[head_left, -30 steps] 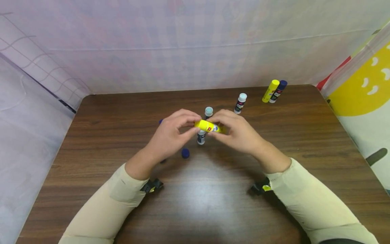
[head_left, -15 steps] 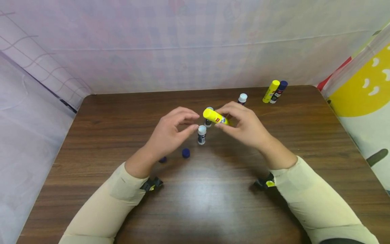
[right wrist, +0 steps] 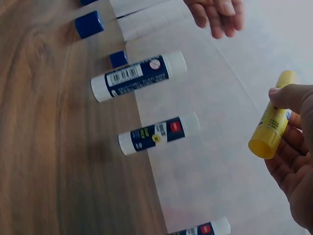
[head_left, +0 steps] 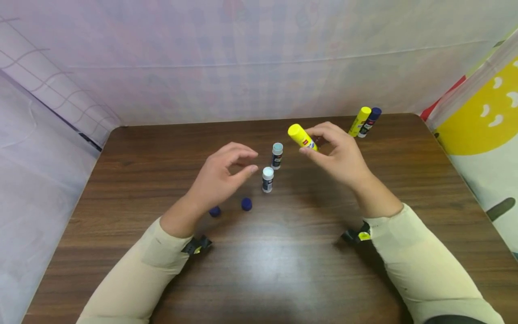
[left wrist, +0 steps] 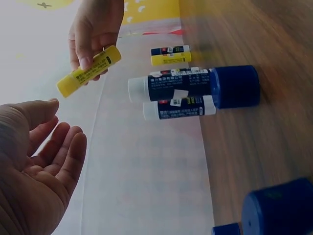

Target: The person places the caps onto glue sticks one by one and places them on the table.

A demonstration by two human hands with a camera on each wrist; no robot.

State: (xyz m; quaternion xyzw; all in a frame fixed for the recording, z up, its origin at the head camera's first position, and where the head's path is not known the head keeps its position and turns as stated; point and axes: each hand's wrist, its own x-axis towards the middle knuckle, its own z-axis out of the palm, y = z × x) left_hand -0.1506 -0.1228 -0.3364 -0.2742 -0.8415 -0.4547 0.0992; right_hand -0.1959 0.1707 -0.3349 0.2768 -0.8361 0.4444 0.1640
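My right hand (head_left: 337,153) pinches a yellow glue stick (head_left: 301,136) between thumb and fingers, raised above the table and tilted. The right wrist view also shows this yellow stick (right wrist: 272,117) in the fingers. Left of it, my left hand (head_left: 220,173) hovers with nothing in it, fingers and thumb loosely apart. Two navy glue sticks with bare white tops stand upright between the hands, one farther back (head_left: 277,156) and one nearer (head_left: 267,180). A third navy stick (right wrist: 205,229) shows partly in the right wrist view; my right hand mostly hides it in the head view.
Blue caps lie by the left hand, one (head_left: 246,204) beside the nearer stick and another (head_left: 215,211) near the left wrist. At the back right stand a yellow glue stick (head_left: 359,121) and a blue-capped one (head_left: 370,122). A curtain (head_left: 243,63) hangs behind the wooden table (head_left: 275,270).
Both hands were on the yellow glue stick. The left hand has let go and drawn slightly left; the right hand has carried the stick to the right and back, tilting it more upright.
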